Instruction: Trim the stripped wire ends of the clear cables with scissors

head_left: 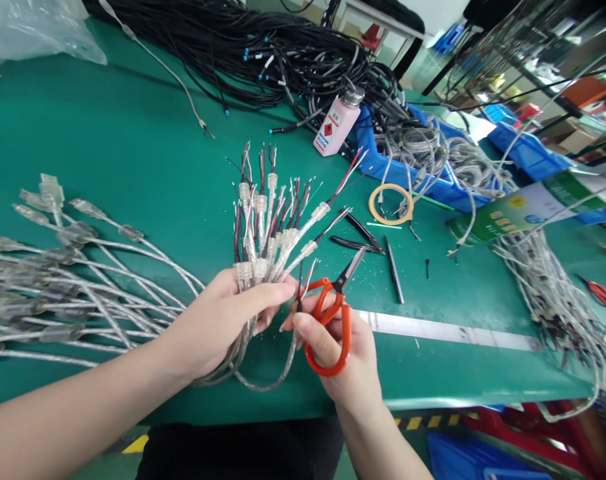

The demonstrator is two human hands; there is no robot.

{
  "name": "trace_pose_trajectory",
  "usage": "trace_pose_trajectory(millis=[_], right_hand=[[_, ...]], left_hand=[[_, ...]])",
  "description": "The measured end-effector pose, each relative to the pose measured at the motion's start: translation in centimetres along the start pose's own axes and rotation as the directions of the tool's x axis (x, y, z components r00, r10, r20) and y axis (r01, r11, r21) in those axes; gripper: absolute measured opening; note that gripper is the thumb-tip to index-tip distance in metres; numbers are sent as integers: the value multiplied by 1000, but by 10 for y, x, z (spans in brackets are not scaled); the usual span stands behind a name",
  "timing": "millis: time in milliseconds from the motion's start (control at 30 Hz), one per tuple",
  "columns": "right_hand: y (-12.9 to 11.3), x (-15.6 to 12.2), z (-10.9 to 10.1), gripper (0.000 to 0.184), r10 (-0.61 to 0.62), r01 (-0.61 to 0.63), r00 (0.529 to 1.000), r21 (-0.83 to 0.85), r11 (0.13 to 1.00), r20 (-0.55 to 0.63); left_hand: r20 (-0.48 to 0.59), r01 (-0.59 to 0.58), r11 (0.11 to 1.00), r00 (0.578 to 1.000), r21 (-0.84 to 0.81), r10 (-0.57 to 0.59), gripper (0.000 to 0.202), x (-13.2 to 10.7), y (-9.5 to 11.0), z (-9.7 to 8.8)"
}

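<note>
My left hand (233,313) is closed around a bunch of clear-jacketed cables (267,263), their stripped ends with red, white and black wires fanning upward. The cables' other ends, with USB plugs (51,190), lie spread over the left of the bench. Orange-handled scissors (343,337) rest in my right hand (345,347), blades pointing up and right. Between that hand's thumb and fingertips is the end of one more cable (299,308), just right of the bunch.
Black cables (193,47) heap along the back, beside a pink bottle (339,123) and a blue bin (365,143) of grey cables. Black-handled pliers (357,233), a tape roll (371,207) and a steel ruler (453,331) lie to the right. More cables (543,293) pile at far right.
</note>
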State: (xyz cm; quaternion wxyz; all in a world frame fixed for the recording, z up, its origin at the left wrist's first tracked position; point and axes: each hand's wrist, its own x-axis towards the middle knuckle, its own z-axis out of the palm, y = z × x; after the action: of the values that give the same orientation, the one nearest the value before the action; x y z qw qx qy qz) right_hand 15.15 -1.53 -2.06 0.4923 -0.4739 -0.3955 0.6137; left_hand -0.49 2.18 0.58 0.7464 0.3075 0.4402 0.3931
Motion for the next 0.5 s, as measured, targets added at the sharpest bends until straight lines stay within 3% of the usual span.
trace_pose_trajectory(millis=[267, 500], right_hand=[[-13, -5, 3, 11, 71, -68, 997, 81, 994, -40], [-4, -5, -1, 8, -26, 16, 996, 118, 993, 88]], left_hand=[[-17, 12, 1000, 1000, -17, -12, 8, 3, -3, 0], [-46, -41, 996, 998, -74, 38, 22, 3, -6, -2]])
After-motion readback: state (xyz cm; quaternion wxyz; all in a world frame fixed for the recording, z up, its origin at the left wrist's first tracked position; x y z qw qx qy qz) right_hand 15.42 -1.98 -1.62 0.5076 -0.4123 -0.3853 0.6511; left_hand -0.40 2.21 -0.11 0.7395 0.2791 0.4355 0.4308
